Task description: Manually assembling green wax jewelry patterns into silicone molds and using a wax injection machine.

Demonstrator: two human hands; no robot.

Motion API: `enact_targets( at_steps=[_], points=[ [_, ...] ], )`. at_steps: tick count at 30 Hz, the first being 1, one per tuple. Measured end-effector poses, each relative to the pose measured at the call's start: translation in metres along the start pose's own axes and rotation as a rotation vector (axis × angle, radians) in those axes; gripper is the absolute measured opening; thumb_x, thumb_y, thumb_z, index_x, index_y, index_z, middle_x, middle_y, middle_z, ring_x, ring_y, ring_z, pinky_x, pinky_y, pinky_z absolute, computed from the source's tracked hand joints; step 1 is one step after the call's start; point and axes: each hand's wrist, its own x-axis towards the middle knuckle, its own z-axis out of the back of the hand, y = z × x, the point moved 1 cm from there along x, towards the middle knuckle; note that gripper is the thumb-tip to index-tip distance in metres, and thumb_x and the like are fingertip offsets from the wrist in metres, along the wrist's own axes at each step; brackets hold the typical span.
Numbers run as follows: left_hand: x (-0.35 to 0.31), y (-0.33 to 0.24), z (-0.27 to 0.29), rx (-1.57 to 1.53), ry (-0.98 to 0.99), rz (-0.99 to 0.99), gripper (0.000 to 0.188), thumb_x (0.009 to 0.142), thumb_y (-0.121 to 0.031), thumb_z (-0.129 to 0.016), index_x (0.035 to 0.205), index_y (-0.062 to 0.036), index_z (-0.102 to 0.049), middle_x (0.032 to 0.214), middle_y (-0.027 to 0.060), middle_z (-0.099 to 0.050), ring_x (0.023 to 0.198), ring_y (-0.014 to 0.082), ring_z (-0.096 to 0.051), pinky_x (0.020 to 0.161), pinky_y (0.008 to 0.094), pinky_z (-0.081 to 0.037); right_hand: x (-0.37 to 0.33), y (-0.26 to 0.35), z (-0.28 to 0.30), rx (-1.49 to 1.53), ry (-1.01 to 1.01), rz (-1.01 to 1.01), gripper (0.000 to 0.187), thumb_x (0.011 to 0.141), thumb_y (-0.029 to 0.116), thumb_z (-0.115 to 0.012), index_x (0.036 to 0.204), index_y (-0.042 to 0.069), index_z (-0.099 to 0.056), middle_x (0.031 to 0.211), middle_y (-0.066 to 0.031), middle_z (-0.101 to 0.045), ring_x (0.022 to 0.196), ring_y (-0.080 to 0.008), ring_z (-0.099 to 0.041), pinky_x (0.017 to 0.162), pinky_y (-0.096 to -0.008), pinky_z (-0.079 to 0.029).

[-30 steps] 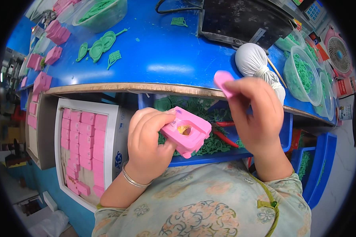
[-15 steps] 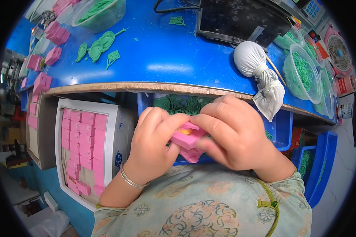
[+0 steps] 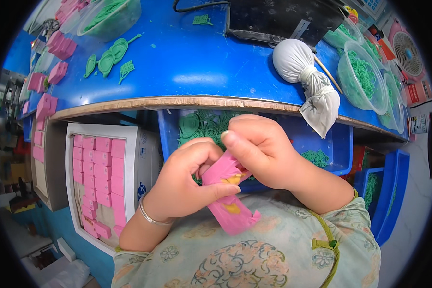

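Observation:
A pink, flexible rubber mould (image 3: 222, 169) with yellow patches on its inner faces is held between my hands over my lap. It is spread apart, and a loose pink flap hangs toward me. My left hand (image 3: 177, 177) grips its left side, thumb across the yellow area. At its upper right end my right hand (image 3: 266, 151) pinches it, fingers curled; part of this grip is hidden. Just beyond my hands, a blue tray (image 3: 165, 134) under the table edge holds green lattice-like pieces (image 3: 211, 128).
A white box (image 3: 71, 163) of pink blocks stands to the left. On the blue table (image 3: 192, 62) are green pieces (image 3: 108, 60), a tied white cloth pouch (image 3: 293, 60), a stick (image 3: 329, 74), a black machine (image 3: 273, 21) and clear bowls (image 3: 362, 84) of green pieces.
The pink mould has gone from folded together to spread apart, with its flap hanging toward me. My right hand has shifted to its upper end. The view has moved slightly.

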Motion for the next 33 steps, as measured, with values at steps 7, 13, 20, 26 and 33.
enact_targets(
  at_steps=[7, 13, 20, 26, 33],
  points=[
    [0.004, 0.003, -0.018, -0.484, -0.073, 0.307, 0.029, 0.068, -0.001, -0.073, 0.09, 0.0004, -0.055, 0.082, 0.0018, -0.054, 0.081, 0.0069, -0.052, 0.069, 0.0185, -0.043, -0.001, 0.001, 0.004, -0.382, -0.31, 0.234, 0.025, 0.074, 0.021, -0.067, 0.062, 0.004, -0.052, 0.059, -0.0086, -0.047, 0.053, -0.0249, -0.049, 0.045, -0.0339, -0.038],
    [0.007, 0.018, -0.02, -0.158, -0.094, 0.14, 0.027, 0.071, -0.001, -0.071, 0.092, 0.0022, -0.054, 0.089, 0.0059, -0.058, 0.082, 0.0096, -0.054, 0.071, 0.0219, -0.046, -0.001, -0.009, 0.007, -0.412, -0.343, 0.124, 0.033, 0.078, 0.028, -0.063, 0.057, 0.005, -0.051, 0.05, -0.0079, -0.042, 0.049, -0.0249, -0.046, 0.042, -0.0349, -0.035],
    [0.006, 0.005, -0.023, -0.65, -0.235, 0.274, 0.023, 0.077, -0.004, -0.066, 0.096, 0.0033, -0.053, 0.089, 0.0067, -0.059, 0.082, 0.0125, -0.054, 0.073, 0.026, -0.045, -0.002, -0.011, 0.006, -0.061, -0.411, 0.116, 0.037, 0.084, 0.026, -0.056, 0.055, 0.003, -0.048, 0.049, -0.009, -0.041, 0.046, -0.0259, -0.04, 0.046, -0.0341, -0.034],
    [0.006, 0.02, -0.024, -0.367, -0.212, 0.09, 0.025, 0.076, -0.005, -0.066, 0.096, 0.002, -0.054, 0.086, 0.005, -0.054, 0.081, 0.0131, -0.051, 0.074, 0.0271, -0.041, -0.008, -0.009, 0.01, -0.305, -0.281, 0.061, 0.025, 0.081, 0.02, -0.062, 0.067, 0.003, -0.049, 0.06, -0.0074, -0.045, 0.056, -0.0195, -0.044, 0.051, -0.0319, -0.034],
    [0.007, 0.005, -0.017, -0.47, -0.458, 0.091, 0.02, 0.079, 0.0, -0.062, 0.097, 0.0011, -0.053, 0.095, 0.0053, -0.055, 0.088, 0.0103, -0.052, 0.079, 0.0261, -0.043, -0.011, -0.012, -0.007, 0.551, -0.22, -0.151, 0.017, 0.079, 0.014, -0.064, 0.085, 0.0, -0.055, 0.077, -0.0097, -0.055, 0.073, -0.0159, -0.055, 0.06, -0.026, -0.045]
  ],
)
